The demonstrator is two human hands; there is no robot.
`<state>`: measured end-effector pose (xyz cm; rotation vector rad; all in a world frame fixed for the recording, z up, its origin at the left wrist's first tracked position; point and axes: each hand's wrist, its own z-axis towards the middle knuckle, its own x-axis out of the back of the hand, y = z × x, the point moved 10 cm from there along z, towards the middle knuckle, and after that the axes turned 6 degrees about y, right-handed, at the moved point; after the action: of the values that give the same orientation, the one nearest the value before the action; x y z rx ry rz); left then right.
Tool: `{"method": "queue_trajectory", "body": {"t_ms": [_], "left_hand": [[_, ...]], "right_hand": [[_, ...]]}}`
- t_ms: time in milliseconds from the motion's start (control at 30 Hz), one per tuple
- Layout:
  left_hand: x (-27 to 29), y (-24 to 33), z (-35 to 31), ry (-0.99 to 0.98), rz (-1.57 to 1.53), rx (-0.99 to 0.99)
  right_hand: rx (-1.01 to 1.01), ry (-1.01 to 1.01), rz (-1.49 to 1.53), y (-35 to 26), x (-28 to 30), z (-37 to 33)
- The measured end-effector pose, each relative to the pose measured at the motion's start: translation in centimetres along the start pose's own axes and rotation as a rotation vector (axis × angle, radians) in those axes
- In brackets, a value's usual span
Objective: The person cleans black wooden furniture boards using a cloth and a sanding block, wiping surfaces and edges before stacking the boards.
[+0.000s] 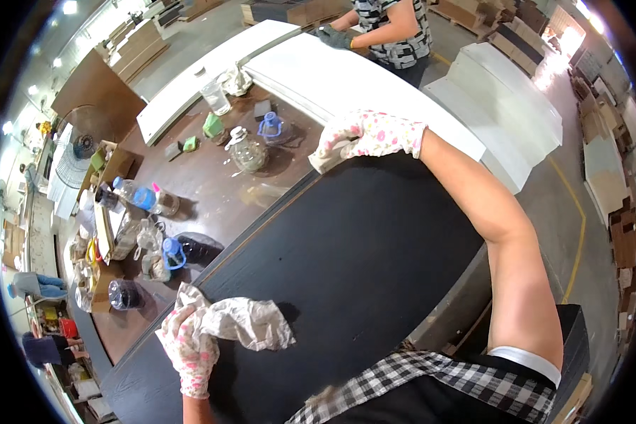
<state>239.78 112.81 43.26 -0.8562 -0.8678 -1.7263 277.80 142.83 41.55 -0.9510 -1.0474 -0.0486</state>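
Observation:
A long black wood panel [311, 247] lies slanting in front of me, over a brown work table [212, 166]. My left hand [191, 346], in a white glove with pink flowers, is closed around a crumpled off-white rag [251, 324] near the panel's left edge. Part of that rag hangs out over the black face. At the panel's far end my right hand [374, 134], gloved the same way, curls its fingers over the corner and grips it. The undersides of its fingers are hidden.
Bottles stand on the table, among them a clear jug [247, 150] and a blue-capped bottle [184, 251], with green sponge blocks [213, 126] nearby. White panels [332, 71] lie beyond. A co-worker [392, 32] in dark gloves handles one. A fan [83, 145] stands left.

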Motion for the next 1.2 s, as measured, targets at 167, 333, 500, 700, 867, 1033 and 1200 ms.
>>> {"method": "queue_trajectory", "body": {"t_ms": [167,333,500,700,867,1033,1200], "left_hand": [[0.1,0.3,0.3,-0.010,-0.031,0.045],[0.5,0.3,0.1,0.004,-0.024,0.044],[0.4,0.7,0.6,-0.015,-0.044,0.021],[0.6,0.7,0.6,0.029,-0.085,-0.037],[1.5,1.6,0.9,0.077,-0.189,-0.143],[4.7,0.8,-3.2,0.014,-0.245,-0.104],[12.5,-9.2,-13.5,-0.093,-0.120,0.140]], "right_hand": [[-0.357,0.154,0.226,8.7,9.6,-7.0],[-0.343,0.232,0.072,5.1,8.7,-6.2],[-0.228,0.157,-0.102,2.0,6.3,-4.5],[-0.032,-0.076,-0.064,-7.5,-3.2,2.2],[0.306,-0.191,0.160,-18.9,-14.2,8.2],[0.423,-0.226,0.195,-26.1,-22.5,12.6],[0.397,-0.319,0.332,-36.7,-30.5,16.1]]}}
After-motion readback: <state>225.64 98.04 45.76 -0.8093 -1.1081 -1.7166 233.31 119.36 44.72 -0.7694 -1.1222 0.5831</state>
